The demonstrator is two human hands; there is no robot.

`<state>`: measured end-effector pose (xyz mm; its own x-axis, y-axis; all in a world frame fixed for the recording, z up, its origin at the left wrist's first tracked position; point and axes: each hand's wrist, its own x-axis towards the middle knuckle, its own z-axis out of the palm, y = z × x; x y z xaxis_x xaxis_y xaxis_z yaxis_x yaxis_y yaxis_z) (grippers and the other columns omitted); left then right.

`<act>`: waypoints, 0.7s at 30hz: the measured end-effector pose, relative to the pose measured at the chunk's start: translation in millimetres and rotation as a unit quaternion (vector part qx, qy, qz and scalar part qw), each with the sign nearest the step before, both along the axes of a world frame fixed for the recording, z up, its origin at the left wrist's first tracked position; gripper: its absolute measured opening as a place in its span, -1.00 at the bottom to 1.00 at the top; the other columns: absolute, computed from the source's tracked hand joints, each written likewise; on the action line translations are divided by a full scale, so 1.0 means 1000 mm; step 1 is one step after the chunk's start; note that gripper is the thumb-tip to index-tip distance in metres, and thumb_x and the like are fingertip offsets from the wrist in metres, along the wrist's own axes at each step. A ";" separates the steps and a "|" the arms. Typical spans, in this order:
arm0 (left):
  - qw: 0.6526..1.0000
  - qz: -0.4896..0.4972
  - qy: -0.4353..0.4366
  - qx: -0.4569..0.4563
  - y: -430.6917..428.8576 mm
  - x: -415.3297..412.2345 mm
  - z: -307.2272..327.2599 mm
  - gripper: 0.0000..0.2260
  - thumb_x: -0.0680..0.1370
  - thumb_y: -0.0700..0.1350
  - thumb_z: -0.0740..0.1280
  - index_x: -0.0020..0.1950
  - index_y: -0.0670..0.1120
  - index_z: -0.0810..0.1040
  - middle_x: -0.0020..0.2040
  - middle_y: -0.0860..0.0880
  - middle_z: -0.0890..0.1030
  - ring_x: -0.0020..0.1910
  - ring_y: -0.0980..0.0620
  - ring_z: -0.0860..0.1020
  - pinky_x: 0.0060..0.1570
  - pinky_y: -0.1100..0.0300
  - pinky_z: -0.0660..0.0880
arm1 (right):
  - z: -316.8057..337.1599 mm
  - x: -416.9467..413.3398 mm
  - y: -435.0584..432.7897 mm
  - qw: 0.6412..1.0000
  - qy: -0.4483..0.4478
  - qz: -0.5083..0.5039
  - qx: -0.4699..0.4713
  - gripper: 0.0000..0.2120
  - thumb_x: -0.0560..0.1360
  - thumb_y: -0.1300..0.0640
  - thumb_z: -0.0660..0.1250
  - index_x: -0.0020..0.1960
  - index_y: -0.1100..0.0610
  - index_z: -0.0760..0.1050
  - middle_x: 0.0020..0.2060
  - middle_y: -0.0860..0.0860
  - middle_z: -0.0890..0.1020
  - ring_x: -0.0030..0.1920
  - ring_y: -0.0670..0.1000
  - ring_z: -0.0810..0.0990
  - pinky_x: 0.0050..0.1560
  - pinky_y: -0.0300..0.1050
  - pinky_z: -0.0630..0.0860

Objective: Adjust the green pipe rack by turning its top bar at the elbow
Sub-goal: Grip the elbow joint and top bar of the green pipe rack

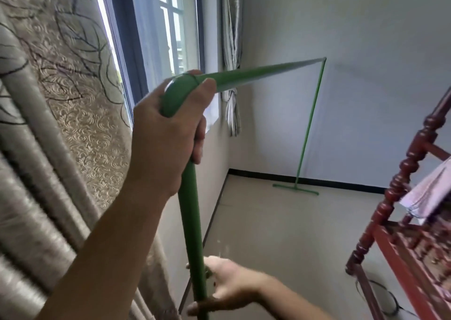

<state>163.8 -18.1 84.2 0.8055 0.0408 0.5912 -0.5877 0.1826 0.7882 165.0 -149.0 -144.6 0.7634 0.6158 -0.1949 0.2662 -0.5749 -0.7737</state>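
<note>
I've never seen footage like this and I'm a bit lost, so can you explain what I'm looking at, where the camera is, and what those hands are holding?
There is no machine here, just a person working with bare hands. The single picture comes from a camera worn on the person's head, looking forward and down.

The left hand is wrapped around the elbow, the bent joint of a green pipe rack. From it the top bar runs across the room to a far post standing on a foot on the floor. The right hand, lower down, grips the near post.

A patterned curtain and a window are on the left, and red wooden furniture is on the right.
</note>
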 end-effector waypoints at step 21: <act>0.958 0.269 -0.100 0.021 -0.014 0.029 -0.008 -0.86 0.62 0.06 0.41 -0.13 0.14 0.55 -0.53 0.07 0.44 -0.66 0.10 0.35 -0.62 0.30 0.33 | 0.278 0.213 -0.055 0.492 0.140 -0.184 0.839 -0.85 0.64 0.13 0.28 -0.06 0.17 0.42 -0.60 -0.06 0.40 -0.64 -0.11 0.43 -0.55 -0.31 0.50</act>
<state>192.9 -32.4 75.9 0.5450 0.3919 0.7412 -0.7273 -0.2189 0.6505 378.4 -204.4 133.7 0.9715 -0.0814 0.2227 0.1309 0.9672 -0.2175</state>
